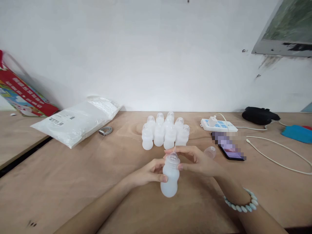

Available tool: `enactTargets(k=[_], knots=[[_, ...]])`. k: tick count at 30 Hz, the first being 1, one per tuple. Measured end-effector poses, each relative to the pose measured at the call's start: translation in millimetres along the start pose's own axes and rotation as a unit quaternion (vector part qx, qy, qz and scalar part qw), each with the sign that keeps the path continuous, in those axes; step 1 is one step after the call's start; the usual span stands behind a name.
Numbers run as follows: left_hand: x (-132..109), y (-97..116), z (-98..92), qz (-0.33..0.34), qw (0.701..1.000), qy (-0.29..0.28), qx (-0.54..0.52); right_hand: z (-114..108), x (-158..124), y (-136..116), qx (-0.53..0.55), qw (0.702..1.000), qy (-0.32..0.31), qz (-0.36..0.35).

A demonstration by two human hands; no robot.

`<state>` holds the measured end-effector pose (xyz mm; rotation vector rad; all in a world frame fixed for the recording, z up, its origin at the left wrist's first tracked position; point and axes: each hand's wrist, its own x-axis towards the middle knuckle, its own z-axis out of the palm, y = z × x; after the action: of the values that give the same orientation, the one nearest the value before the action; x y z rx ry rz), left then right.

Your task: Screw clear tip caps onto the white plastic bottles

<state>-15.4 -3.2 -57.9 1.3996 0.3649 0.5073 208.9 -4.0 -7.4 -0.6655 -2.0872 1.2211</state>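
Note:
A frosted white baby bottle (pixel 170 180) with a clear nipple on top is held slightly tilted above the wooden table. My left hand (pixel 154 171) grips its body, thumb across the front. Around the collar at the bottle's top, my right hand (pixel 192 159) has its fingers closed, index finger behind the nipple and thumb at the collar's side. A clear dome cap (pixel 210 152) lies on the table just beyond my right hand. Behind the held bottle stands a cluster of several similar capped bottles (pixel 159 131).
On the left lie a white plastic mailer (pixel 75 122), a grey watch-like band (pixel 105 131) and a red printed bag (pixel 24 91). To the right are a power strip (pixel 219 124), a phone (pixel 229 148), a white cable (pixel 280 139), a black case (pixel 260 115) and a blue item (pixel 296 133).

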Motion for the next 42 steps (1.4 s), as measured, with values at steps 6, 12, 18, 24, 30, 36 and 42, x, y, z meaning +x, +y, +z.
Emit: enactTargets(k=[6, 12, 18, 24, 30, 36, 42], knots=[[-2, 3, 10.1, -0.029, 0.982, -0.066, -0.173, 3, 0, -9, 0.106, 0.994, -0.008, -0.022], [-1, -12, 15.8, -0.056, 0.953, -0.082, -0.285, 9, 2, -9, 0.146, 0.988, 0.016, -0.057], [-2, -23, 15.9, -0.066, 0.923, -0.113, -0.362, 11, 4, -11, 0.150, 0.985, 0.031, -0.075], [-2, -11, 12.3, -0.060, 0.962, -0.034, -0.265, 11, 3, -4, 0.034, 0.995, 0.096, -0.022], [-4, 3, 10.2, -0.033, 0.984, 0.165, -0.054, 20, 10, 15, -0.001, 0.978, 0.199, 0.056], [-3, -4, 1.3, -0.063, 0.980, 0.175, -0.064, 15, 10, 15, 0.055, 0.989, 0.101, 0.094], [-3, -6, 3.0, -0.105, 0.972, 0.054, -0.201, 0, 4, 4, 0.031, 0.998, 0.031, 0.054]])
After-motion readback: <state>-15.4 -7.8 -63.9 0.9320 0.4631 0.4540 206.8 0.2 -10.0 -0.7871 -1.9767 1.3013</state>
